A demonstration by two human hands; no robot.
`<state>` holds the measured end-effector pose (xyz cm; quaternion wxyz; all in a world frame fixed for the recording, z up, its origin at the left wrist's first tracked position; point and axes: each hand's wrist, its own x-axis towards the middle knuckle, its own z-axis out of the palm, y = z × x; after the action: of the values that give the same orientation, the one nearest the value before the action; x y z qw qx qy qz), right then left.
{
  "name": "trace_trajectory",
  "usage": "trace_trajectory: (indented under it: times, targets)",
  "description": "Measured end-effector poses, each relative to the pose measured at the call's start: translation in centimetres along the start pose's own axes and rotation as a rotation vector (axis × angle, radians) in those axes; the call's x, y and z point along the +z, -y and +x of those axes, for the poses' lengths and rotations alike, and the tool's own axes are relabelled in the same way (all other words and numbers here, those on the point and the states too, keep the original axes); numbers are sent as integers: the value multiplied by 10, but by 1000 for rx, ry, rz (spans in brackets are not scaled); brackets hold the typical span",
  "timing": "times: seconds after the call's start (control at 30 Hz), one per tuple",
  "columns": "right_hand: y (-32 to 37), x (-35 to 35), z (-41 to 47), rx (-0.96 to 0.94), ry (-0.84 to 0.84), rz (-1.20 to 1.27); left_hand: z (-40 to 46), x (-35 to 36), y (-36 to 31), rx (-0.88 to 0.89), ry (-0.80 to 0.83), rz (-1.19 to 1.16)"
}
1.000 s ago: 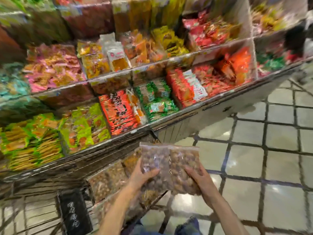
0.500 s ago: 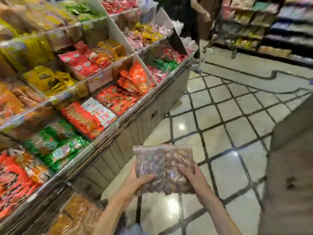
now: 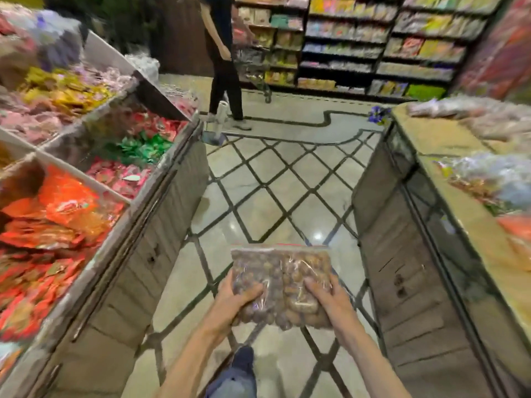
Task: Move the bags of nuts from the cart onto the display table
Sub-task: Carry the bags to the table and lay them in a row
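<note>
Both hands, left hand (image 3: 240, 297) & right hand (image 3: 326, 297), grip nut bag (image 3: 281, 278).

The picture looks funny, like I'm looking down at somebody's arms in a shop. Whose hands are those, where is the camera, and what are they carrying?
The camera sits on a person's head and looks forward and down, so you see what that person sees. There is no machine here, only two bare hands. The left hand and the right hand each grip one side of a clear bag of nuts, held up over the tiled floor. On the left is a stand with bins of bright sweets. On the right is a display table with some blurry bags lying on it. Far ahead another person stands by tall shelves. Below, you can see the wearer's shoe.
</note>
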<state>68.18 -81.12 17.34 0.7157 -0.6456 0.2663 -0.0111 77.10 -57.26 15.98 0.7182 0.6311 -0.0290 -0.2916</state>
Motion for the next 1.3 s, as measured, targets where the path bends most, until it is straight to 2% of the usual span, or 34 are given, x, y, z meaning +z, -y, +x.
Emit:
trace_trajectory:
  times: [0.3,0.5,0.73,0.9,1.07,1.3]
  targets:
    - [73,-23,151,18,-246,57,208,26,-95,-71,224,61]
    - [100,-58,248,28,-340,115,340,59,-123,-111,306,125]
    - [143,-124,390,7,-386,187,505,133,-160,-70,303,284]
    - [193,-175,483,12,-401,217,613,187,-200,-72,305,304]
    - [234,-219,560,0,-457,226,708,227,-226,-155,435,245]
    - [265,-280,664,-1,-610,244,846,300,-244,-152,565,254]
